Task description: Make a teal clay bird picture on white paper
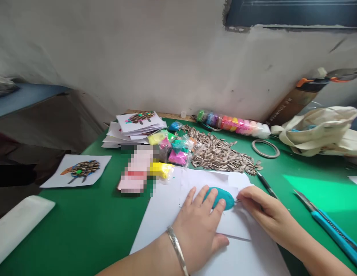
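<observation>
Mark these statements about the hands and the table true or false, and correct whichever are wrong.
1. The left hand rests on a lump of blue clay. True.
2. The metal bangle is on the right wrist. False: it is on the left wrist.
3. The sunflower seeds sit in a bowl. False: they lie in a loose heap on the green table.
4. The right hand grips a pair of scissors. False: no scissors show in it; it is at the white paper beside the clay.
5. A blue craft knife lies to the right of that hand. True.
</observation>
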`<action>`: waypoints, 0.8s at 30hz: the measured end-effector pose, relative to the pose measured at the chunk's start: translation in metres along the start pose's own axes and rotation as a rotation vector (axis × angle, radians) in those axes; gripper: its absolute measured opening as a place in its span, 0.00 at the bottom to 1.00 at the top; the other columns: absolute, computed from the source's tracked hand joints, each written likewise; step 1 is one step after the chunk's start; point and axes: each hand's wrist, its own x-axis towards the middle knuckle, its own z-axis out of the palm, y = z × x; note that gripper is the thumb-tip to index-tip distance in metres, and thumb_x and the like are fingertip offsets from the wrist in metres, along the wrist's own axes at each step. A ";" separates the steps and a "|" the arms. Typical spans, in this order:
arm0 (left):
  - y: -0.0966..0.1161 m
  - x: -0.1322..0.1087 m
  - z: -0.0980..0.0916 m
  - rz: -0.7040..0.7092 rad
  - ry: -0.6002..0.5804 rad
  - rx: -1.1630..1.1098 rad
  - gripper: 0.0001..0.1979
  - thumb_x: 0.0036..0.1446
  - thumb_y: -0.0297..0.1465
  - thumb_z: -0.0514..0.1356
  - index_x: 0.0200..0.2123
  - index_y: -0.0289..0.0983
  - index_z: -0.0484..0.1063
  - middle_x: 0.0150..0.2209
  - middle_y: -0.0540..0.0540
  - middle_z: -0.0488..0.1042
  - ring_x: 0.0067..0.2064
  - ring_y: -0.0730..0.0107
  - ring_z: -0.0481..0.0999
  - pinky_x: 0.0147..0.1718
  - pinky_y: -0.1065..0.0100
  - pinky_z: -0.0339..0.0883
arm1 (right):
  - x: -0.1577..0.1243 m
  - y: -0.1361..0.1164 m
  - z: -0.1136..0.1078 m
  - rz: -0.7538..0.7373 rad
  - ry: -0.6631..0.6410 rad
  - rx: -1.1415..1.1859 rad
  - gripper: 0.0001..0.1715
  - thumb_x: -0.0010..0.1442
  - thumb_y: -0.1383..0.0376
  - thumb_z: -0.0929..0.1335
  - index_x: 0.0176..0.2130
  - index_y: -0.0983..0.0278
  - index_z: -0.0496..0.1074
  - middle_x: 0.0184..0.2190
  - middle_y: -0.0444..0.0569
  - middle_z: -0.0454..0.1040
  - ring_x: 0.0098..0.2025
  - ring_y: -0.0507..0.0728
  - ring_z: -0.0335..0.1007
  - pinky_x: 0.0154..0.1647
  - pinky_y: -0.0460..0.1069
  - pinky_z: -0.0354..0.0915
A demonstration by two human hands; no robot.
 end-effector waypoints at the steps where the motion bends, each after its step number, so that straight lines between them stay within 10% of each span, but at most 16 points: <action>1: 0.000 0.001 -0.001 0.004 -0.006 0.004 0.34 0.62 0.51 0.50 0.65 0.39 0.53 0.67 0.40 0.53 0.68 0.50 0.48 0.63 0.43 0.47 | 0.000 -0.003 -0.002 -0.007 -0.013 -0.002 0.11 0.66 0.61 0.61 0.37 0.59 0.71 0.34 0.49 0.73 0.36 0.56 0.69 0.36 0.50 0.68; 24: -0.006 0.008 -0.002 0.038 -0.004 0.111 0.29 0.61 0.41 0.57 0.63 0.45 0.57 0.66 0.42 0.55 0.67 0.48 0.51 0.61 0.43 0.50 | 0.008 -0.009 -0.009 -0.189 -0.029 -0.110 0.11 0.67 0.67 0.61 0.37 0.61 0.72 0.35 0.50 0.73 0.40 0.57 0.67 0.41 0.52 0.66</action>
